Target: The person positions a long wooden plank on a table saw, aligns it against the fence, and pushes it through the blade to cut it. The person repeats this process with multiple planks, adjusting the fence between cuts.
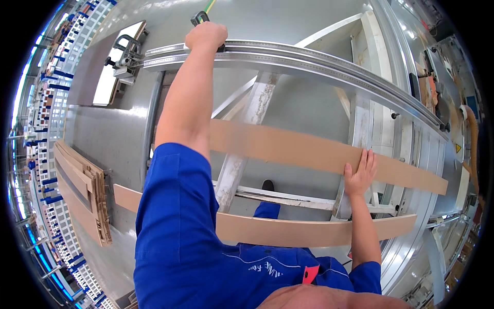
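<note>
Open right hand [360, 175] rests on the far brown board [293, 147], across the pale frame [261, 95]; left hand [207, 36], far left, is closed, apparently on a tape measure [199, 18]. Board likely light, stiff: grip long edges.

Left arm [188, 98] outstretched (right hand [359, 175] flat)

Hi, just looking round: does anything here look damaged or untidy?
The white beam crossing under the long brown board looks worn, with brownish marks blotching it. The panel stack at far left has uneven edges. No spill shows.
</note>
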Demonstrator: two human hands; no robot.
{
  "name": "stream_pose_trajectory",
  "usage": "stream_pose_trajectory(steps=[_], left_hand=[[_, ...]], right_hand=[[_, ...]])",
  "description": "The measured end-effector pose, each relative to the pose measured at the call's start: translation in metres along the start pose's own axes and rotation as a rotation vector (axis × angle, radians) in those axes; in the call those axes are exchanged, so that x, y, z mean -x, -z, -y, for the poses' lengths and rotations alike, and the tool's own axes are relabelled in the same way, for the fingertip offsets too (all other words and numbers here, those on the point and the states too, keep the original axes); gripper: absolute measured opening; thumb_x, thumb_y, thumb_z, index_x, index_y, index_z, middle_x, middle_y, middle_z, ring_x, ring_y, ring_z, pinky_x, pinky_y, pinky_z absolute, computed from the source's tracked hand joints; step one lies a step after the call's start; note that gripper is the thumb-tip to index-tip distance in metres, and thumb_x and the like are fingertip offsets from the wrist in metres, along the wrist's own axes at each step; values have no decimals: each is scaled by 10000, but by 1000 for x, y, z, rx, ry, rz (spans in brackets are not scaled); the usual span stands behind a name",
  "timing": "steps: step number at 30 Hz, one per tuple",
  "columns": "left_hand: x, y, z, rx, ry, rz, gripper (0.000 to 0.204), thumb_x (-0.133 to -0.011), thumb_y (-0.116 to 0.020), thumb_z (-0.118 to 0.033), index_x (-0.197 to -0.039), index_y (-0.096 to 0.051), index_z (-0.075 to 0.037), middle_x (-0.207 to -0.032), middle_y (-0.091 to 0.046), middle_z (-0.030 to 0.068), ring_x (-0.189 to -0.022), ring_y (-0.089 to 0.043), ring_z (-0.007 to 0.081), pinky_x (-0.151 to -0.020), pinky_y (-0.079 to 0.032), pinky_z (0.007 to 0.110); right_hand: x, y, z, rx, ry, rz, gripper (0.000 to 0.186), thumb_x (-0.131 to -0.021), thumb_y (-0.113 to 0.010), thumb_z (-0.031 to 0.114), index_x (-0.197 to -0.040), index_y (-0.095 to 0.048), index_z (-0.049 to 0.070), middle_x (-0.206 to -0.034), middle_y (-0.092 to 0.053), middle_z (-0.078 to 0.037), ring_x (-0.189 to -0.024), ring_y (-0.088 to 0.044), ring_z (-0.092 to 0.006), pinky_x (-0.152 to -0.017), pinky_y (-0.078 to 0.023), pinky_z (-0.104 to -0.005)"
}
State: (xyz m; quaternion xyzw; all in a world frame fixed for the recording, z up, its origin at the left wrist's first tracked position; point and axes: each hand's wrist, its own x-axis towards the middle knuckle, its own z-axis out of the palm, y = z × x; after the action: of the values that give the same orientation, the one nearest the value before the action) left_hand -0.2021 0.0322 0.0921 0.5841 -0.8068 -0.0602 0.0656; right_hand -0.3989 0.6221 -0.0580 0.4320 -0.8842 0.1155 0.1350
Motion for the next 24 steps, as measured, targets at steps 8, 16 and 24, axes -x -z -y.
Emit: stream_pose_trajectory(steps=[8,16,24], left_hand=[[11,1,45,136,-244,106,800,-968,-563,-631,-1331,-524,81,-1037,-738,238,-997,-714,410,-864,-559,482],[-48,-57,173,152,-302,0,587,-1004,-491,-618,-1428,-580,-222,-1494,-529,106,-1400,-416,408,-1151,-339,515],[-46,-102,159,167,-727,-94,616,-960,-665,-489,-1526,-547,-276,-1660,-415,14,-1598,-148,372,-1305,-70,506]], right_hand=[[4,-3,-6,20,-1,22,794,-924,-603,512,-1557,-448,59,-1614,-405,-196,-1494,-335,-426,-1213,-258,-573],[1,-1,-1,6,13,39,787,-937,-585,500,-1565,-435,50,-1617,-397,-205,-1506,-316,-437,-1222,-246,-568],[7,-11,-8,30,26,52,772,-949,-570,498,-1544,-450,20,-1609,-404,-223,-1488,-343,-449,-1216,-253,-567]])
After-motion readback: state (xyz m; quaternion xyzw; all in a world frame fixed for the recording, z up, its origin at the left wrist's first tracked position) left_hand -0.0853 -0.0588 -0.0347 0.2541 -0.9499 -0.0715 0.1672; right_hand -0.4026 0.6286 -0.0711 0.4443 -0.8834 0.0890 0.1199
